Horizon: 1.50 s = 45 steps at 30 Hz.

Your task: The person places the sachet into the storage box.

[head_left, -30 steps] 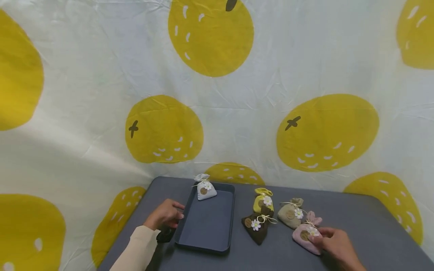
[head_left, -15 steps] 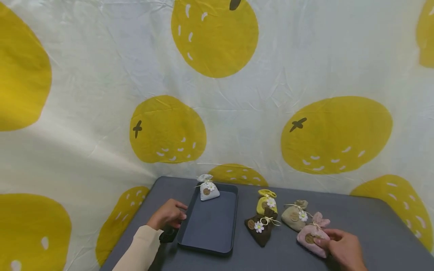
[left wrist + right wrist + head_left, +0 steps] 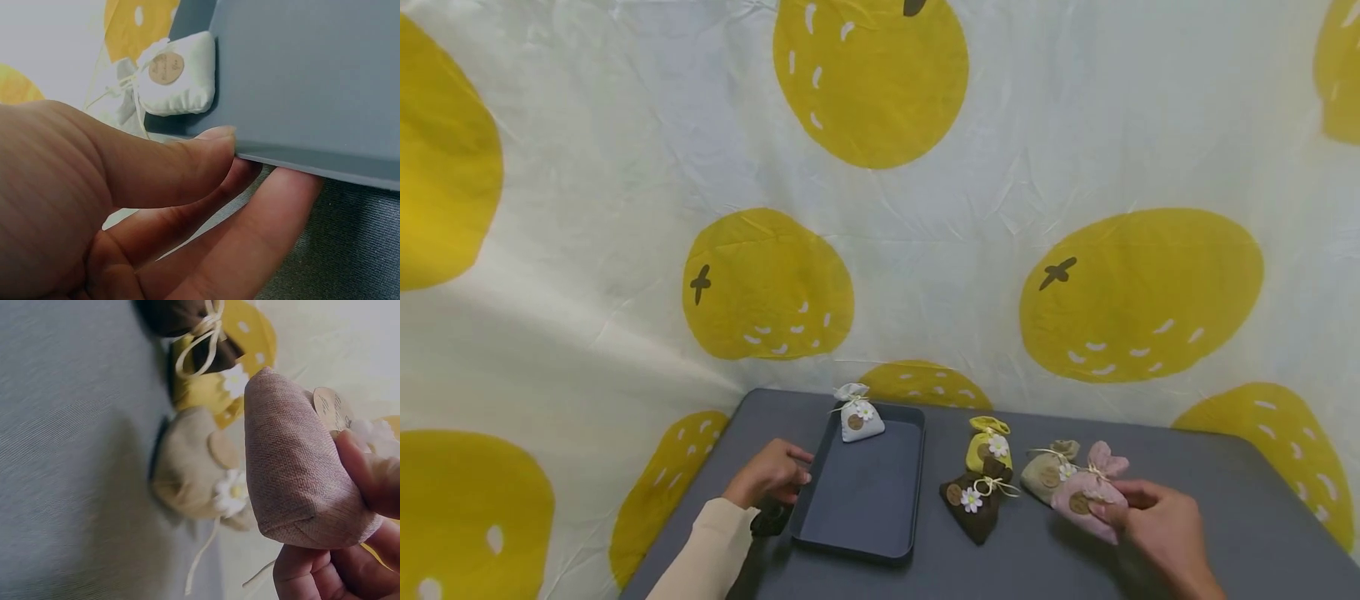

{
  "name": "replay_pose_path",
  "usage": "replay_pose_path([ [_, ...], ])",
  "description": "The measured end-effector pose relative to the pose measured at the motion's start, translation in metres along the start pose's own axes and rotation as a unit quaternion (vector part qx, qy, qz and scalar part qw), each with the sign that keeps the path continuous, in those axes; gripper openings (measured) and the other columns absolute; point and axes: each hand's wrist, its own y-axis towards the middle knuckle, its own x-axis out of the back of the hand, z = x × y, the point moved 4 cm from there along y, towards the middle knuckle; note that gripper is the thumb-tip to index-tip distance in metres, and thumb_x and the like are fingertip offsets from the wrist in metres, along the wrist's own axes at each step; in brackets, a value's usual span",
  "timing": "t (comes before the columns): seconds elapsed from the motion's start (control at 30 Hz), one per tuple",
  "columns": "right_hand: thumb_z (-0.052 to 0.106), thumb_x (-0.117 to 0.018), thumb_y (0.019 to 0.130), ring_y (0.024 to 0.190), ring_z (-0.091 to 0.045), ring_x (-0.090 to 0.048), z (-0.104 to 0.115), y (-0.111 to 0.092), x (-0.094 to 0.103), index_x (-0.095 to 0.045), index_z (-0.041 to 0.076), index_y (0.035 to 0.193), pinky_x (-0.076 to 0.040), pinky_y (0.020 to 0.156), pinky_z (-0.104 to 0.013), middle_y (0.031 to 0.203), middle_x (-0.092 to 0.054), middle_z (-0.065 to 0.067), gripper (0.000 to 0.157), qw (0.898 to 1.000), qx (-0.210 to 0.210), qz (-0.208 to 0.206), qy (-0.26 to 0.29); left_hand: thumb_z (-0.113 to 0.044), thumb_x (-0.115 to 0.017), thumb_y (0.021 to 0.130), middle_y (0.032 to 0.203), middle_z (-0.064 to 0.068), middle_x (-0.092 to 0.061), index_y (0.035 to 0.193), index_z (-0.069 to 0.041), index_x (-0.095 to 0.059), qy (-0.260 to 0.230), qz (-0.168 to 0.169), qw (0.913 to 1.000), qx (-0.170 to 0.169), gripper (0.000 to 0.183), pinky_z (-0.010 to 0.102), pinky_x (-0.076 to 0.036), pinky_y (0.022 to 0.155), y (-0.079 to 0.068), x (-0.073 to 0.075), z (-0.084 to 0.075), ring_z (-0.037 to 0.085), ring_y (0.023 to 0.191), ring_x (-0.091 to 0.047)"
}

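Note:
In my right hand a pink drawstring pouch is pinched between thumb and fingers, lifted a little off the table. The right wrist view shows the pouch's underside above its shadow. My left hand grips the left rim of a dark grey tray, thumb on top and fingers beneath, as the left wrist view shows. A white pouch with a daisy and round tag leans at the tray's far left corner, its tied neck over the rim.
Beige pouch lies just behind the pink one. Left of it, a brown pouch partly covers a yellow pouch. All lie on the dark grey table, with a fruit-print cloth hanging behind.
My right hand has taken a fuller hold of the pink pouch and raised it off the table. The left hand stays at the tray; the head view shifted slightly.

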Motion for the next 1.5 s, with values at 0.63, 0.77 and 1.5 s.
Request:
replay_pose_path([
  [0.63,0.023,-0.095,0.073,0.071,0.001,-0.061,0.048,-0.008,0.0,-0.081,0.0,0.106,-0.049,0.062,-0.023,0.088,-0.081,-0.007,0.043,0.999,0.026,-0.011,0.019,0.01,-0.073,0.086,0.092,0.018,-0.079,0.124,0.008,-0.071,-0.009,-0.003,0.9999,-0.007,0.038,0.039,-0.061,0.058,-0.001,-0.001,-0.002,0.026,0.07,-0.074],
  [0.77,0.019,-0.095,0.073,0.07,0.002,-0.062,0.057,-0.01,-0.003,-0.08,-0.002,0.105,-0.051,0.061,-0.022,0.086,-0.081,-0.007,0.041,0.998,0.043,-0.011,0.044,0.009,-0.073,0.087,0.097,0.02,-0.079,0.126,0.008,-0.07,-0.009,0.0,0.9999,-0.005,0.04,0.04,-0.062,0.059,-0.001,0.0,-0.002,0.029,0.074,-0.076],
  [1.5,0.011,-0.094,0.072,0.068,-0.001,-0.067,0.103,-0.007,-0.026,-0.081,-0.002,0.102,-0.055,0.061,-0.023,0.081,-0.08,-0.005,0.035,0.989,0.103,-0.005,0.108,0.008,-0.072,0.088,0.094,0.015,-0.078,0.126,0.006,-0.071,-0.003,0.003,1.0,-0.001,0.038,0.039,-0.062,0.058,0.002,0.0,0.001,0.026,0.074,-0.076],
])
